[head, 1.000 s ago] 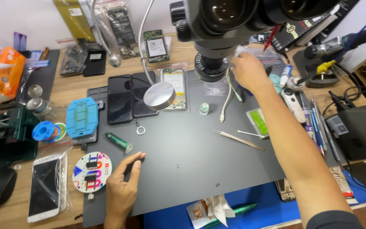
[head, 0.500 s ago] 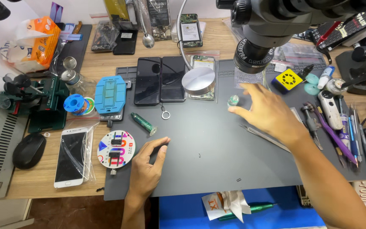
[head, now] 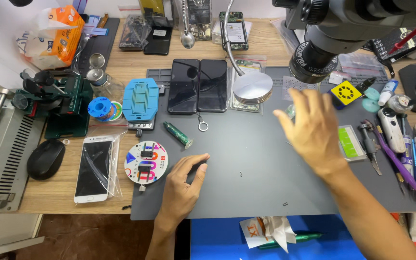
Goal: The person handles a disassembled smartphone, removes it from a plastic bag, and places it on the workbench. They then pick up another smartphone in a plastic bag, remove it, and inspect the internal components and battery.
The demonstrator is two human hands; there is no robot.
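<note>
My left hand rests flat on the dark grey work mat, fingers loosely together, holding nothing. It lies just right of a round multicoloured disc and below a small green syringe tube. My right hand hovers over the mat with fingers spread and empty, a little blurred. It is below the microscope head and left of a small green pad. Two dark phones lie side by side at the mat's top edge.
A round metal lamp head sits beside the phones. A blue phone holder, solder reel, green clamp, white phone and mouse lie at left. Tweezers and pens crowd the right.
My right hand has drawn back from under the microscope toward the middle of the mat. The view has shifted left and down. My left hand stays resting on the mat.
</note>
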